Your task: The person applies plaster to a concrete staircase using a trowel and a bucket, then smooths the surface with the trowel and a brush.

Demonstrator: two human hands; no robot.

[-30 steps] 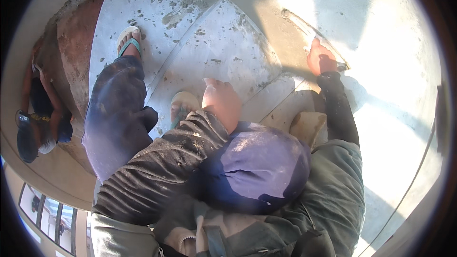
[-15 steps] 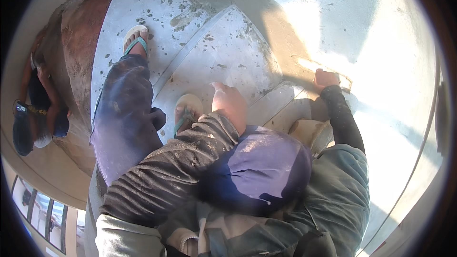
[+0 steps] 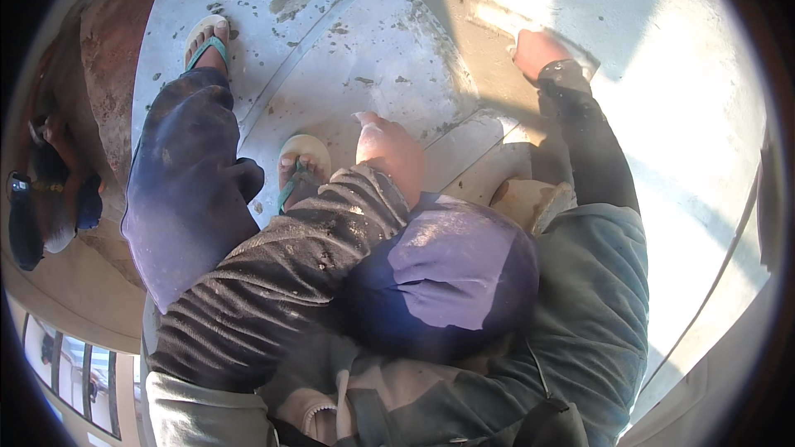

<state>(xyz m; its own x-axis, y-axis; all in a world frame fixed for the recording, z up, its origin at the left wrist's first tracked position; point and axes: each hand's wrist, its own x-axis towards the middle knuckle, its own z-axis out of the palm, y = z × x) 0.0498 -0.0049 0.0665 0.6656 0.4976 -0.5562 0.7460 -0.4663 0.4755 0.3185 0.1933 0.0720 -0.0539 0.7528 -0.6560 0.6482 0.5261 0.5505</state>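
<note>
My right hand (image 3: 540,53) is closed round the handle of a flat, long-edged tool, likely a plastering trowel (image 3: 503,20), held against wet grey mortar (image 3: 476,45) in a sunlit patch. Glare and my hand hide much of the tool. My left hand (image 3: 389,156) is near my bent right knee (image 3: 460,269), back upward and fingers curled; one whitish fingertip points forward. Whatever those fingers may hold is hidden. Beneath my hands lies a pale, mortar-spattered slab (image 3: 373,58) with a raised pointed edge.
My sandalled feet (image 3: 211,41) stand on the slab. A cream rounded object (image 3: 530,203) lies beside my right knee. A reddish-brown rough surface (image 3: 124,41) adjoins the slab at left, where another person (image 3: 58,165) is partly visible. A pale wall (image 3: 704,157) curves along the right.
My right hand has moved forward and slightly left with the tool. The whole view has shifted, so the slab, feet and left hand appear higher and further left.
</note>
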